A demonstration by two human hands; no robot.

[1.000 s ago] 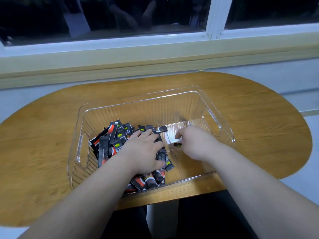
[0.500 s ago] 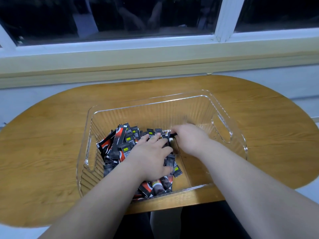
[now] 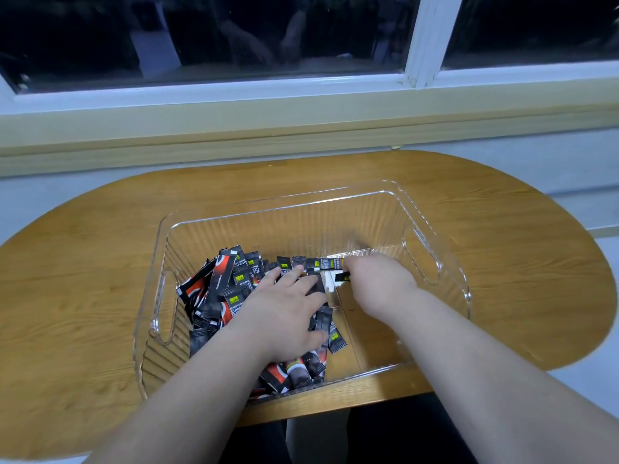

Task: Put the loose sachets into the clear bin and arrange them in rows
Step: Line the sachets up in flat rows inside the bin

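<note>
A clear bin (image 3: 435, 236) stands on the wooden table (image 3: 83, 279). Several black, red and white sachets (image 3: 221, 283) lie heaped in its left half. My left hand (image 3: 288, 313) rests flat on the heap, fingers spread, pressing the sachets down. My right hand (image 3: 375, 283) is inside the bin at the middle, fingers curled around a black sachet (image 3: 341, 278) with a yellow mark. A short line of sachets (image 3: 321, 263) lies along the far wall beside that hand. The bin's right half shows bare floor.
The table is oval and butts against a wall under a window sill (image 3: 301, 128). The bin has cut-out handles on its left side (image 3: 165, 306) and right side (image 3: 422, 256). My legs show below the table's near edge.
The view has shifted slightly. My right hand moved from the bin's middle floor toward the far wall and closed on a sachet. My left hand stays on the heap.
</note>
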